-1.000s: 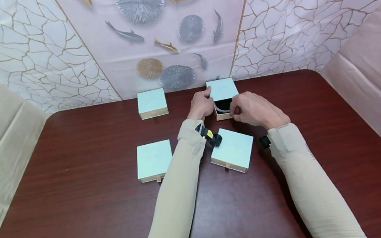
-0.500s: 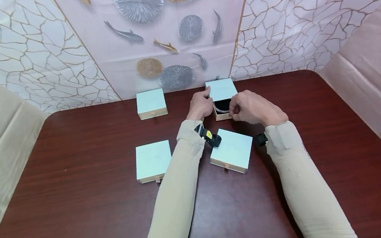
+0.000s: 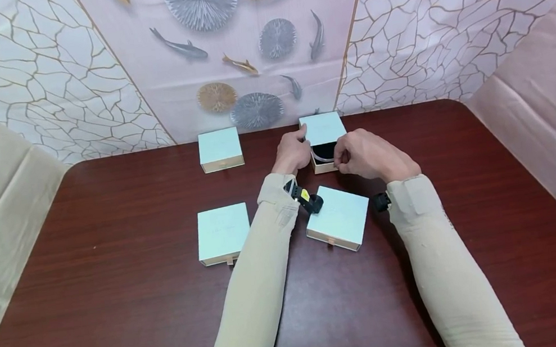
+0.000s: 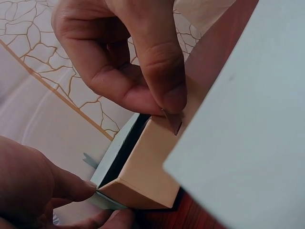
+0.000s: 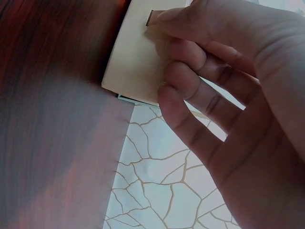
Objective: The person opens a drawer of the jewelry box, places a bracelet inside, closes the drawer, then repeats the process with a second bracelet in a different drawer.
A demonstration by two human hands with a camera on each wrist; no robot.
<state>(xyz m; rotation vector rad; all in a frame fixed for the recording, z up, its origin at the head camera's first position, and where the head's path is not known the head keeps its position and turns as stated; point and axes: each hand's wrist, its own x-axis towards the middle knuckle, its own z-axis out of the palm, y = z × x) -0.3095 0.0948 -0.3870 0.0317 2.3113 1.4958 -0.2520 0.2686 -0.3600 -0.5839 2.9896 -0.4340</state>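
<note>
At the back right of the table, a mint-green drawer box (image 3: 323, 128) has its cream drawer (image 3: 326, 168) slid partly out toward me. Inside, on black lining, lies a pale curved band (image 3: 319, 157) like part of a bangle; the rest is hidden. My left hand (image 3: 292, 152) grips the green sleeve at its left side, thumb on the edge in the left wrist view. Between thumb and forefinger, my right hand (image 3: 370, 155) pinches the small ribbon tab (image 5: 153, 18) on the drawer front (image 4: 147, 164). Its other fingers curl loosely.
One mint box (image 3: 220, 147) stands at the back left. Nearer me are another box (image 3: 223, 233), partly behind my left forearm, and an angled box (image 3: 339, 216) between my forearms. Patterned cloth (image 3: 266, 61) rises behind the dark wooden table (image 3: 120, 314).
My right hand and forearm have shifted very slightly left, still pinching the tab. The left hand keeps its grip, and the drawer shows no clear movement.
</note>
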